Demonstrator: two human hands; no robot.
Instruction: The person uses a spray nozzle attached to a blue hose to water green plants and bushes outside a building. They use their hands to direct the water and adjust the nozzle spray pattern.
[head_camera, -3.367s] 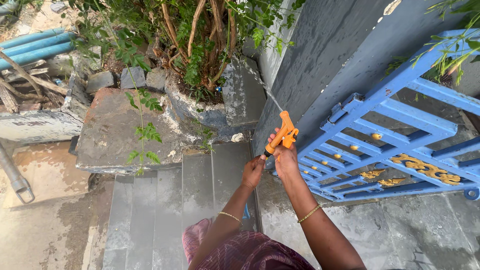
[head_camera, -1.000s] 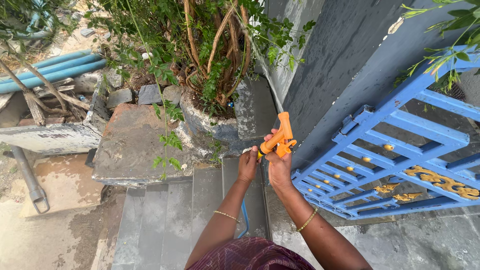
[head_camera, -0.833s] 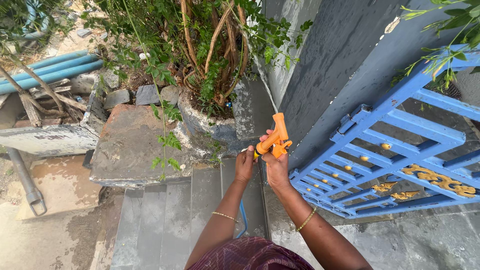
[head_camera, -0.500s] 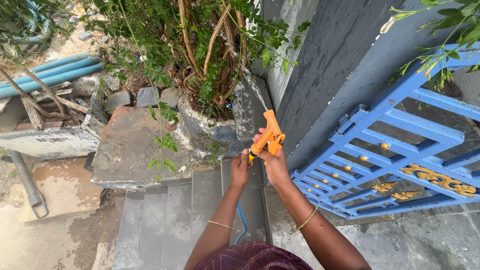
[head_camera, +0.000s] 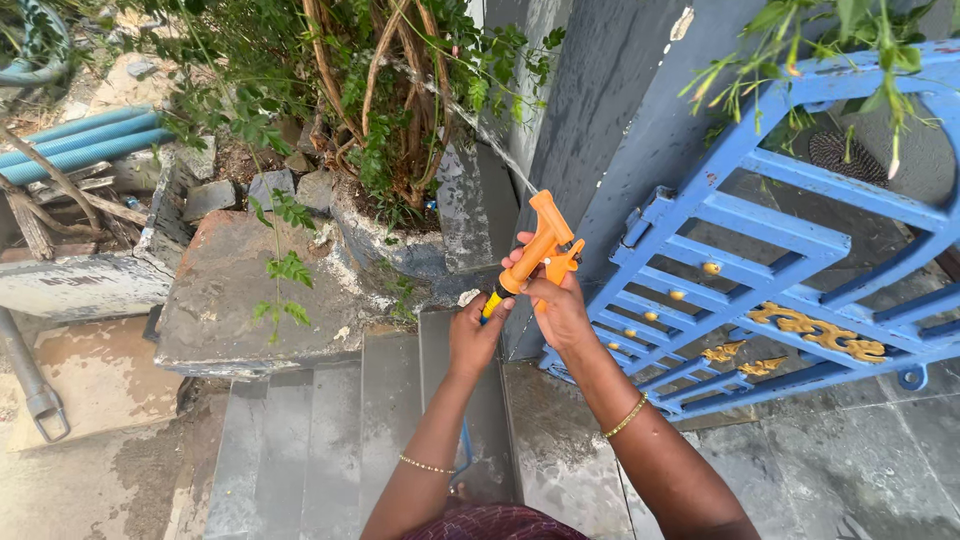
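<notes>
My right hand (head_camera: 556, 300) grips the handle of an orange hose spray gun (head_camera: 541, 240), fingers wrapped on its trigger. A thin stream of water (head_camera: 470, 115) leaves the nozzle and arcs up-left into the plant's stems (head_camera: 375, 80). My left hand (head_camera: 474, 335) is closed around the yellow end of the gun where the blue hose (head_camera: 464, 455) joins it. The hose drops down between my arms. The plant grows from a cracked concrete planter (head_camera: 385, 235) straight ahead.
A blue metal gate (head_camera: 800, 240) with gold ornaments stands open on the right against a grey wall (head_camera: 610, 110). Wet grey steps (head_camera: 330, 430) lie below. A stone slab (head_camera: 235, 290) lies left; blue pipes (head_camera: 75, 140) and wood scraps farther left.
Both hands and the spray gun stayed together while the view shifted; water that had paused a second ago is spraying into the plant. The gate now looks closer.
</notes>
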